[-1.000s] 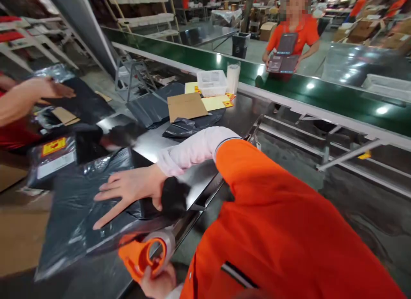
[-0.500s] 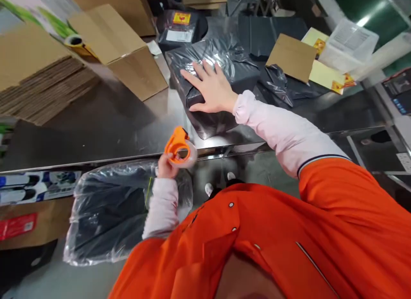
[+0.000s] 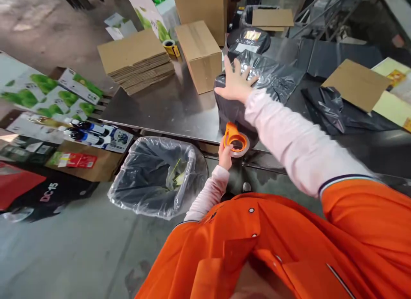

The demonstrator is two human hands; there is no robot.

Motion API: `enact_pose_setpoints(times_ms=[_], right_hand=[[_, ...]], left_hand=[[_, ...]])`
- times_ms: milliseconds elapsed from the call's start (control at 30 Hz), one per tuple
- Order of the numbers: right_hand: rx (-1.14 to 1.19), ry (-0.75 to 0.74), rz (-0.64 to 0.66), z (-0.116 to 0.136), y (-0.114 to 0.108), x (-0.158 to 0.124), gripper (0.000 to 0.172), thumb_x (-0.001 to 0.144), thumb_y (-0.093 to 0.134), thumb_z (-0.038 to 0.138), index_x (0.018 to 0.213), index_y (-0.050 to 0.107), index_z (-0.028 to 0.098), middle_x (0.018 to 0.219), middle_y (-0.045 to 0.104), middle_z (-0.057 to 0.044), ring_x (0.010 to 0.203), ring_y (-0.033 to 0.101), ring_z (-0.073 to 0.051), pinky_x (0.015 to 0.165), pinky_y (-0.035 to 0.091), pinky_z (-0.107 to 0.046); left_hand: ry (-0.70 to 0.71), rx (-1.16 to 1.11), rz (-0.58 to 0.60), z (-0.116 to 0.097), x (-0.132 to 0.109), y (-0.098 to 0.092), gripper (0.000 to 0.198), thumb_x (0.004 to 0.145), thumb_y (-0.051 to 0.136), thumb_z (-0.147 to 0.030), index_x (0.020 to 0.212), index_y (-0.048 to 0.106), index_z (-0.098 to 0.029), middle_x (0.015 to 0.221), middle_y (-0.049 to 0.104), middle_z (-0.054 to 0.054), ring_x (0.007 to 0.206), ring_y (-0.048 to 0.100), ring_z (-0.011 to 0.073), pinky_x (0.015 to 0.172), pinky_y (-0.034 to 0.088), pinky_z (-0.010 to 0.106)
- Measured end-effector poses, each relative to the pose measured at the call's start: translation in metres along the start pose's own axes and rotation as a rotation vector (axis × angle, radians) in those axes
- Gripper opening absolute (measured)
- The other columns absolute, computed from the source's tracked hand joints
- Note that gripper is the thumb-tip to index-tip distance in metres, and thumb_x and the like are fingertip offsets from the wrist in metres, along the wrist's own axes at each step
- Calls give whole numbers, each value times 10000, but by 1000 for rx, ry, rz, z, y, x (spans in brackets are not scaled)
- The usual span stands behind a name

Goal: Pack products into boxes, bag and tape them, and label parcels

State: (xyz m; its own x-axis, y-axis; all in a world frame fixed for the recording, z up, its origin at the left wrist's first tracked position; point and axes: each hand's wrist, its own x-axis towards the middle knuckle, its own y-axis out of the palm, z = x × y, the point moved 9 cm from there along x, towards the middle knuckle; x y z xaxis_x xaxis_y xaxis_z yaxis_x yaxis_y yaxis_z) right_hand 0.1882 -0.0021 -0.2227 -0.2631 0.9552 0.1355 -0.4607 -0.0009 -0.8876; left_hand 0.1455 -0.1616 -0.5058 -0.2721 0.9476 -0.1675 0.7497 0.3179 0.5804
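A package wrapped in black plastic (image 3: 233, 108) stands on the metal table (image 3: 154, 106), close to its front edge. My right hand (image 3: 236, 80) rests on the package's top with fingers spread. Low at the table edge, my left hand (image 3: 225, 154) is wrapped round an orange tape dispenser (image 3: 230, 130) carrying a roll of clear tape (image 3: 245, 148). The dispenser is right in front of the package's near side; whether they touch I cannot tell. My right forearm hides part of the package.
Left of the package are a closed cardboard box (image 3: 201, 52) and a stack of flat cardboard (image 3: 138, 59). A lined bin (image 3: 154, 174) stands on the floor below the table edge. A smaller black package (image 3: 248, 42) lies behind; a cardboard piece (image 3: 356, 85) lies right.
The view has swung left, so the table and package appear farther right. My left hand has brought the tape dispenser closer to the package's near side. My right hand stays spread on top.
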Motion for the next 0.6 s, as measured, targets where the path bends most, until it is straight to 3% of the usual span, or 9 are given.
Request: enact_pose_setpoints(times_ms=[100, 233, 300, 367, 467, 600], right_hand=[[50, -367, 152, -33, -42, -23, 1002, 926, 800, 692, 1717, 488, 161, 1853, 287, -160, 1725, 237, -455, 1379, 220, -689], [-265, -801, 228, -93, -76, -64, 970, 1023, 382, 872, 1586, 616, 117, 1813, 362, -153, 1746, 154, -365, 1352, -26, -641], [-339, -958, 220, -112, -70, -70, 970, 1009, 352, 912, 1486, 706, 145, 1774, 433, -137, 1732, 230, -331, 1360, -37, -614], [-312, -1044, 247, -118, -53, -66, 954, 1013, 377, 916, 1486, 706, 156, 1750, 477, -137, 1703, 328, -315, 1384, 38, -604], [-214, -1077, 251, -107, -29, -59, 972, 1017, 472, 894, 1629, 576, 147, 1769, 447, -172, 1691, 355, -370, 1382, 129, -673], [-136, -1054, 175, -80, -6, -64, 1082, 962, 592, 900, 1735, 435, 160, 1820, 353, -192, 1704, 259, -489, 1350, 105, -777]], left_hand=[[-35, -33, -68, 1, -2, 2, 654, 750, 832, -306, 1380, 720, -170, 1411, 738, 138, 1373, 666, 366, 1130, 588, 470], [-12, -65, -113, 0, -2, 11, 593, 724, 816, -252, 1308, 752, -164, 1396, 755, 147, 1443, 630, 381, 1213, 539, 508], [12, -84, -105, -3, 2, 17, 567, 707, 807, -248, 1264, 758, -156, 1374, 763, 155, 1454, 628, 381, 1233, 522, 509], [14, -91, -105, -9, 7, 19, 538, 668, 801, -250, 1193, 757, -143, 1312, 781, 160, 1418, 655, 383, 1221, 531, 505], [-10, -104, -147, -28, 14, 7, 442, 629, 774, -256, 1057, 746, -149, 1142, 813, 136, 1300, 720, 365, 1159, 580, 477], [63, -155, -161, -59, 6, -22, 418, 670, 740, -285, 1063, 751, -143, 1092, 812, 124, 1261, 733, 325, 1121, 605, 435]])
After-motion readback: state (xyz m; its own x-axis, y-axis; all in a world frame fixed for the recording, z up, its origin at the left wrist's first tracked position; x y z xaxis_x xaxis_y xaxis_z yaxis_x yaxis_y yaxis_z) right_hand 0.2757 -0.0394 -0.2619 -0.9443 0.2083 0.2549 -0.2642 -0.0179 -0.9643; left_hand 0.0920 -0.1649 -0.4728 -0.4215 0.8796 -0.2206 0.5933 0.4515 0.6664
